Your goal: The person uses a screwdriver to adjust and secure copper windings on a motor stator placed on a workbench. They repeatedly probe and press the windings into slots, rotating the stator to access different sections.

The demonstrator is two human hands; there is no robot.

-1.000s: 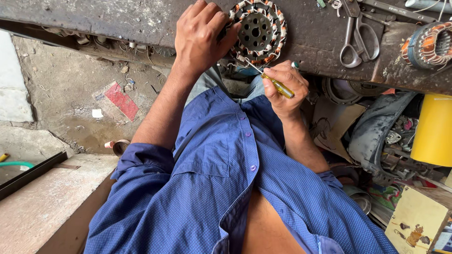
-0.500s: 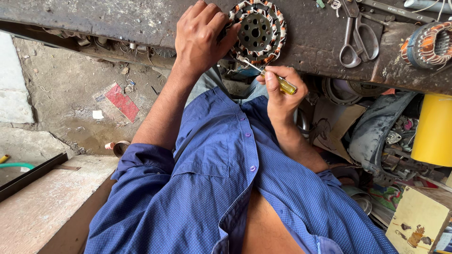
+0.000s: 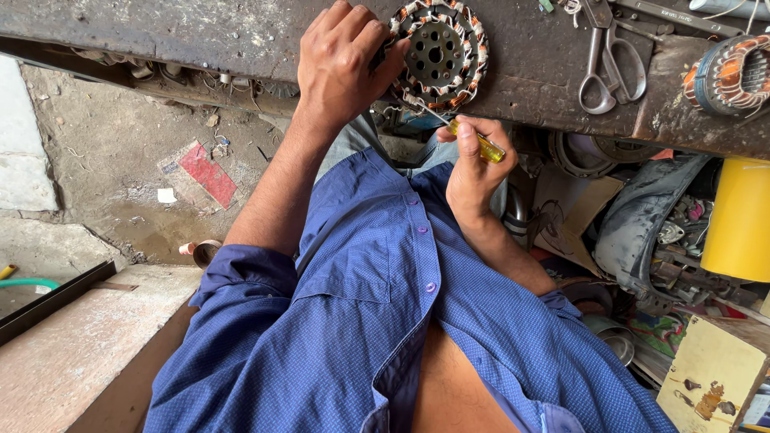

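Along the grimy tabletop (image 3: 200, 32) at the frame's top, my left hand (image 3: 341, 64) grips the wound stator (image 3: 437, 52) while my right hand (image 3: 473, 160), closed on a yellow screwdriver (image 3: 465, 136), probes its lower edge, needing a steady tip.

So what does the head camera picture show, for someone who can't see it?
A person in a blue shirt steadies a round wire-wound motor coil on a dirty workbench with the left hand, while the right hand pokes it with a yellow-handled screwdriver. Scissors lie nearby.

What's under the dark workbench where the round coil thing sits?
Under the dark workbench show loose wires, a yellow cylinder and piled metal scrap. The blue shirt and both arms cover what lies directly below the round copper-wound stator.
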